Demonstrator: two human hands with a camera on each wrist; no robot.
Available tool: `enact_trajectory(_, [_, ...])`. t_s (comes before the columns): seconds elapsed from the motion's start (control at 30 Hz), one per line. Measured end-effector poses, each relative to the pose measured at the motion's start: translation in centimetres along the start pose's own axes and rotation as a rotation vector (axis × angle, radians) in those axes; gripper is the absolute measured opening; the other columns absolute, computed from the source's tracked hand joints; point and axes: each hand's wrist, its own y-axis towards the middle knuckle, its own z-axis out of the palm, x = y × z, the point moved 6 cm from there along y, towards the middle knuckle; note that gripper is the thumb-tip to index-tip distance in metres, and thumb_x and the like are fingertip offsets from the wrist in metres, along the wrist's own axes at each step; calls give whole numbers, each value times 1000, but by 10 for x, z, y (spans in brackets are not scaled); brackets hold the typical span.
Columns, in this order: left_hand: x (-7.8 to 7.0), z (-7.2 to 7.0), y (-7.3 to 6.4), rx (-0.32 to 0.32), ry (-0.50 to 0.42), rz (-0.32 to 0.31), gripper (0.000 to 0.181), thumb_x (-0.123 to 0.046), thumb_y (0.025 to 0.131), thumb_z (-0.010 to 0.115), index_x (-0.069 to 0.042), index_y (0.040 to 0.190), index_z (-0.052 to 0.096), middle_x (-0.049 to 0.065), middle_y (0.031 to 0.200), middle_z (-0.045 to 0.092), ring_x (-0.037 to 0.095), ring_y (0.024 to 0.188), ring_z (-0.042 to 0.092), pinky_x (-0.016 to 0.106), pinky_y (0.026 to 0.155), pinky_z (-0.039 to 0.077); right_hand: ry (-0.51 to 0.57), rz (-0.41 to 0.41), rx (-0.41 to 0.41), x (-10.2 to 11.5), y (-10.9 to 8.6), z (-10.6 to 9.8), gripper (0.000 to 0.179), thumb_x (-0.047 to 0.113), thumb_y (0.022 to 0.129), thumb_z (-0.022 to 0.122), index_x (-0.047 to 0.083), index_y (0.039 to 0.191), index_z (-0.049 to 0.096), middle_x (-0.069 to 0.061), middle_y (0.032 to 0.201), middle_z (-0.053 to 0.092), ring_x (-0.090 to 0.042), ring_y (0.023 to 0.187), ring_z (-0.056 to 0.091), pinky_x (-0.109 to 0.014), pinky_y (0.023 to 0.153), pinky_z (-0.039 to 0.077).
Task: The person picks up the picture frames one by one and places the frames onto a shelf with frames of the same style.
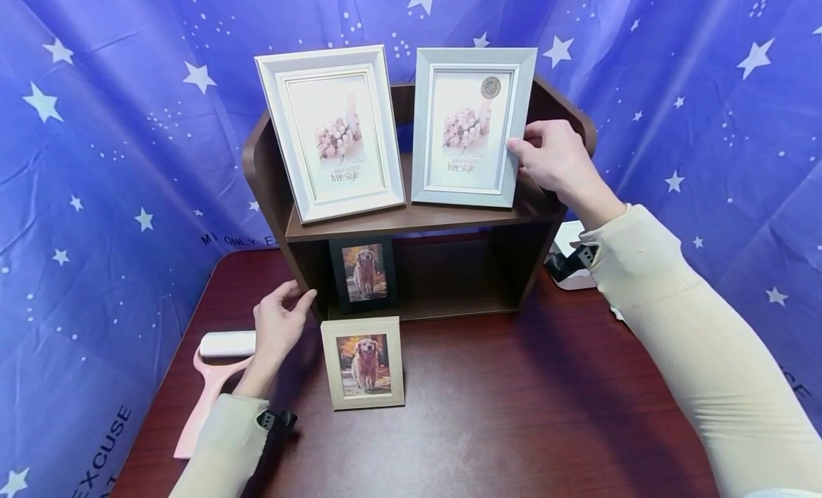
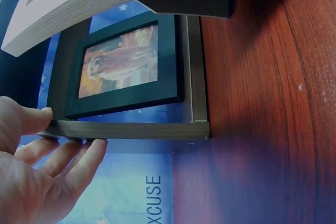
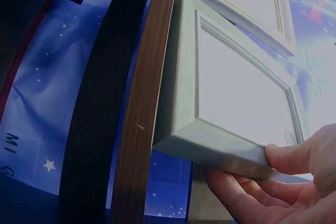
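My right hand (image 1: pixel 555 155) pinches the right edge of a pale grey picture frame (image 1: pixel 420 127), thumb in front and fingers behind, as the right wrist view shows. That frame stands on the upper board of a dark brown desktop shelf (image 1: pixel 443 220). Beside it leans a white picture frame (image 1: pixel 298 155), slightly tilted. My left hand (image 1: pixel 279 323) grips the shelf's left side panel (image 2: pixel 131 129) between thumb and fingers. A black picture frame (image 1: pixel 392 270) with a dog photo stands in the lower compartment. In front of the shelf is a cream picture frame (image 1: pixel 330 373) with a like photo.
A pink-handled lint roller (image 1: pixel 208 384) lies on the reddish-brown table (image 1: pixel 488 405) at the left. Behind the right forearm, a white object (image 1: pixel 571 277) is partly hidden at the shelf's right. A blue starry curtain (image 1: pixel 154 127) surrounds the table.
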Motion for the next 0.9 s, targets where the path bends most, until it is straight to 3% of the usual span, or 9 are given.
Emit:
enact_trajectory(0.53, [1,0,-1,3,31,-5,24,-23,83,76,-6,101,73,9,90,71,22,79,64,21,63,42,-37,21,23,0,-4,1,53,39,98,49,-1,133,51,-18,111,63,-23,85,66,-23,61,46])
enact_trajectory(0.7, [1,0,0,2,29,-1,24,-22,84,75,-6,101,73,9,90,71,24,79,64,24,63,43,-90,-9,2,4,-9,-3,59,43,97,47,-1,137,46,-17,120,60,-26,105,57,-38,82,46])
enact_trajectory(0.8, [0,0,0,0,19,0,24,-21,83,76,-5,100,72,10,89,71,27,80,64,32,64,47,-108,-34,-11,7,-13,-6,61,44,96,48,-1,138,45,-17,128,56,-27,117,53,-43,95,40])
enact_trajectory(0.9, [0,-1,0,-1,6,1,24,-20,83,76,-4,100,72,11,89,71,28,82,65,42,67,50,-108,-48,-14,10,-18,-7,64,45,95,50,-2,138,45,-18,130,55,-28,119,53,-44,99,38])
